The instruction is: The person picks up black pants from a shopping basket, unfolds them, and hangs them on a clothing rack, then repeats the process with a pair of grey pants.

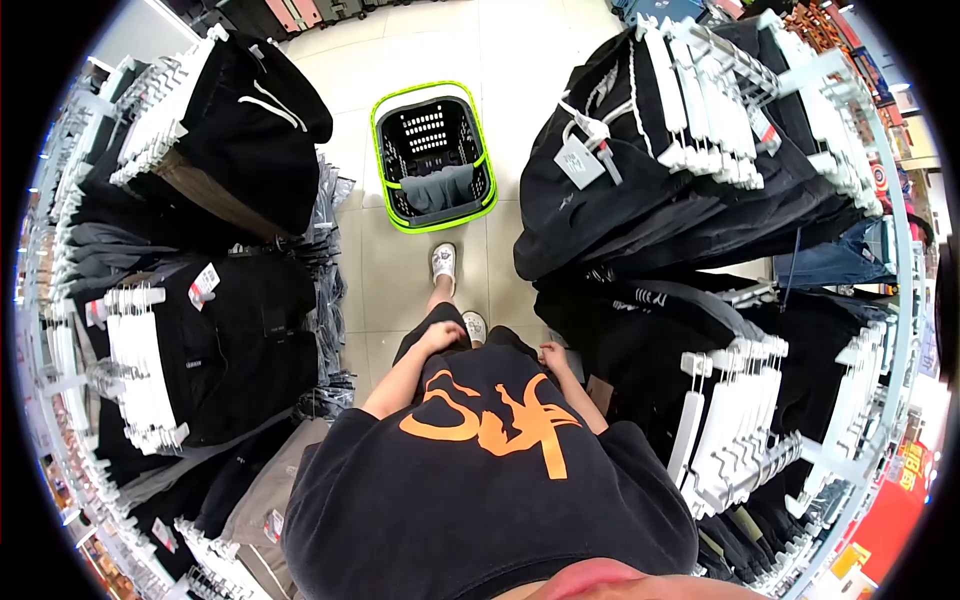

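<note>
My left hand (439,338) hangs by my thigh with fingers loosely curled and nothing visible in it. It is near the dark shorts (431,329) I wear. On the other side, my right hand (552,354) also hangs low with its fingers curled in, close to the black garments on the right rack. A black shopping basket (480,125) with a bright green rim stands on the floor ahead of my feet, beyond the reach of both hands. Inside it lies a folded grey cloth item (437,190). My forward foot in a white shoe (444,262) points at the basket.
Black trousers (245,340) on white hangers line the left rack. Dark garments (590,220) with drawstrings and a white tag (578,162) crowd the right rack. A tiled floor aisle (375,270) runs between them. Suitcases (295,12) stand at the far end.
</note>
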{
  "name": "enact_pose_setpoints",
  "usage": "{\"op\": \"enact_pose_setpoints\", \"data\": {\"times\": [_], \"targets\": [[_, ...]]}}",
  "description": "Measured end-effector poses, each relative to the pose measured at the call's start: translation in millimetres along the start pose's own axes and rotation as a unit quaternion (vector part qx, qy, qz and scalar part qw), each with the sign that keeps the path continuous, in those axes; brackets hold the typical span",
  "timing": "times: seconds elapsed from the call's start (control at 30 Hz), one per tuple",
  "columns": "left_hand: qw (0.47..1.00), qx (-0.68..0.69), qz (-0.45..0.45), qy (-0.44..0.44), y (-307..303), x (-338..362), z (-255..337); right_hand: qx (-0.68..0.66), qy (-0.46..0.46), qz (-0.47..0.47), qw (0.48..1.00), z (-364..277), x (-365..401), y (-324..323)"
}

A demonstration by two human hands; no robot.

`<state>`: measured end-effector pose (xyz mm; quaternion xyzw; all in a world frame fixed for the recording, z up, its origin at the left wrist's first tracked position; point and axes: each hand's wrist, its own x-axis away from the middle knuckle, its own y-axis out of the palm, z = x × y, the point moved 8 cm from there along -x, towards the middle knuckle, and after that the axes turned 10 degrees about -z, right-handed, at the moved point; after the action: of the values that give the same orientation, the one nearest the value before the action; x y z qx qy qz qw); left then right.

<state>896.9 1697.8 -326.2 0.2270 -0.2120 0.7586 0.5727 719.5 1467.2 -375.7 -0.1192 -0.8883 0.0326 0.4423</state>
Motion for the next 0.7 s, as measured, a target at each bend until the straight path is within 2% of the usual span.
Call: {"op": "enact_pose_setpoints", "data": {"times": [0.03, 0.07, 0.1, 0.17, 0.2, 0.27, 0.3, 0.33, 0.37, 0.4, 0.43, 0.5, 0.57, 0.63, 0.7], "targets": [[0.989, 0.116, 0.087, -0.026, -22.3, 1.4, -6.5, 0.01, 0.047, 0.019, 0.999, 2.7, -0.6, -8.3], [0.976, 0.151, 0.154, -0.02, -44.7, -2.8, -16.0, 0.02, 0.095, 0.039, 0.994, 2.1, 1.4, -13.7], [0.971, 0.143, 0.188, -0.028, -65.0, -4.2, -23.2, 0.023, 0.099, 0.039, 0.994, -11.2, 4.9, -14.3], [0.951, 0.229, 0.203, -0.05, -96.7, -13.1, -48.1, 0.188, 0.051, 0.07, 0.978, -62.4, 7.5, -18.5], [0.926, 0.306, 0.214, -0.059, -112.7, -19.9, -61.8, 0.194, 0.026, 0.077, 0.978, -68.8, -4.4, -19.0], [0.857, 0.453, 0.23, -0.088, -139.9, -22.4, -73.6, 0.196, 0.035, 0.09, 0.976, -82.7, -21.0, -19.1], [0.855, 0.457, 0.23, -0.087, -160.9, -24.0, -67.0, 0.196, 0.043, 0.102, 0.974, -94.4, -30.6, -21.4], [0.879, 0.393, 0.239, -0.125, -181.9, -25.0, -64.4, 0.207, 0.02, 0.078, 0.975, -106.5, -46.0, -19.6], [0.898, 0.327, 0.245, -0.163, -201.5, -26.7, -63.5, 0.191, 0.061, 0.039, 0.979, -145.3, -44.0, -12.0], [0.923, 0.249, 0.234, -0.176, -222.3, -30.8, -59.3, 0.221, 0.009, 0.043, 0.974, -158.6, -68.4, -9.5], [0.953, 0.084, 0.269, -0.11, -244.3, -50.6, -80.5, 0.248, -0.043, 0.046, 0.967, -167.8, -90.8, -6.1], [0.952, 0.057, 0.272, -0.129, -272.7, -55.3, -75.9, 0.272, -0.067, 0.038, 0.959, -207.7, -124.8, 1.2], [0.948, 0.095, 0.27, -0.141, -292.6, -64.7, -78.1, 0.171, -0.034, 0.003, 0.985, -246.4, -155.3, 12.2], [0.941, 0.132, 0.269, -0.157, -306.4, -70.2, -83.2, 0.16, -0.051, -0.017, 0.986, -293.2, -180.8, 27.4], [0.93, 0.176, 0.279, -0.161, -315.7, -81.0, -87.0, 0.232, -0.076, -0.037, 0.969, -334.7, -207.3, 45.1]]}}
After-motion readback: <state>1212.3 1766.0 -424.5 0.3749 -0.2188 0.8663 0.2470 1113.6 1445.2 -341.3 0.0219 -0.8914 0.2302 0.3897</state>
